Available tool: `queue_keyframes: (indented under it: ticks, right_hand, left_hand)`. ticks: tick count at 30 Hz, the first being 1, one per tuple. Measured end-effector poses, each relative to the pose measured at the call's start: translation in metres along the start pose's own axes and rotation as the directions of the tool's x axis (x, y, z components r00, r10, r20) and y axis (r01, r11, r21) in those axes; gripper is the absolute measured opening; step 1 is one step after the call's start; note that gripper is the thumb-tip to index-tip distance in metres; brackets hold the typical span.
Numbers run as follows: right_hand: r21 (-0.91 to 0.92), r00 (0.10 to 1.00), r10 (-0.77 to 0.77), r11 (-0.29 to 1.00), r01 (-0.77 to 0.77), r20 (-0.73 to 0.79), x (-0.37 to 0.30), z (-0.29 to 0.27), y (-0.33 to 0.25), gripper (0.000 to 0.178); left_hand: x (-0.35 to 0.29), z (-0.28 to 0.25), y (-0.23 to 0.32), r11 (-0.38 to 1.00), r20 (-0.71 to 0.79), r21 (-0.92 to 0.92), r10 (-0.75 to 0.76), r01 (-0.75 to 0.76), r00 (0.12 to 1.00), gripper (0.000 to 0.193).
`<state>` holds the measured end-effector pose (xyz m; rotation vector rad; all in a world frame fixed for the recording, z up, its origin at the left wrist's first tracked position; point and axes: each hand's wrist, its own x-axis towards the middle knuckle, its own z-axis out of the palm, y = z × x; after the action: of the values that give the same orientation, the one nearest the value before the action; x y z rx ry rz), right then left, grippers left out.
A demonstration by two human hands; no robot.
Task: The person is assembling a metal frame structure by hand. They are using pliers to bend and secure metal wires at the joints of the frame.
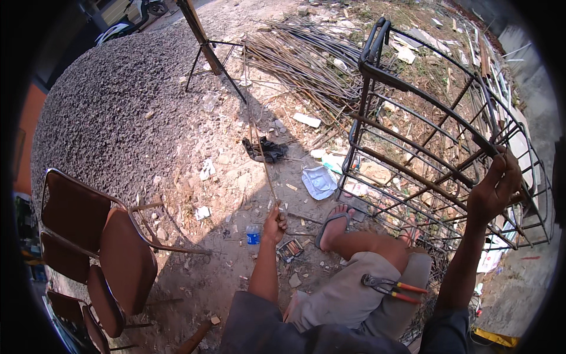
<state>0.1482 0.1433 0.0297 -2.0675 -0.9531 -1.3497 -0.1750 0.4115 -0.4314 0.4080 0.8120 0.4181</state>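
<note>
My left hand (275, 225) is closed around the lower end of a thin steel rod (263, 158), which stretches away from me over the dirt. My right hand (495, 187) grips a bar of a rebar cage (421, 156). The cage stands tilted at my right, made of long ribbed bars tied with bent rectangular stirrups. A pair of pincers (392, 289) with orange handles lies across my lap, touched by neither hand. Below the left hand, a blue-labelled plastic bottle (253, 235) and a small flat box (290, 251) are on the ground.
A gravel heap (118, 106) fills the far left, with brown chairs (127, 259) nearer. Loose rebar (312, 65) lies ahead, beside a wooden post (203, 44) on metal legs. A black plastic bag (265, 149) and a white foam container (319, 182) litter the dirt. A wall (533, 94) bounds the right.
</note>
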Motion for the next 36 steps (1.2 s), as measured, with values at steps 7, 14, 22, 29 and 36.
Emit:
queue_keyframes:
  ticks: [7, 14, 22, 29, 36]
  right_hand:
    - [0.094, 0.996, -0.088, 0.992, 0.089, -0.021, 0.016, 0.0, -0.01, 0.006]
    - [0.381, 0.999, 0.004, 0.925, 0.009, -0.035, 0.013, -0.023, -0.015, 0.006]
    - [0.755, 0.868, 0.416, 0.467, -0.46, 0.272, -0.05, -0.083, -0.038, 0.01]
    - [0.528, 0.741, 0.089, 0.647, -0.551, 0.665, -0.114, -0.092, -0.118, 0.038]
    - [0.554, 0.538, -0.285, 0.703, -0.446, 0.794, -0.143, -0.078, -0.172, 0.054]
  left_hand:
    - [-0.12, 0.067, 0.051, 0.992, 0.022, -0.047, 0.119, -0.118, 0.993, 0.028]
    - [-0.276, 0.086, 0.118, 0.996, 0.112, 0.081, 0.038, -0.047, 0.993, 0.039]
    - [-0.473, 0.055, 0.163, 0.665, 0.155, 0.723, 0.109, -0.188, 0.982, 0.062]
    - [-0.552, 0.082, 0.173, 0.352, 0.189, 0.902, 0.196, -0.249, 0.962, 0.054]
    - [-0.638, 0.054, 0.19, 0.175, 0.262, 0.924, 0.358, -0.34, 0.896, 0.049]
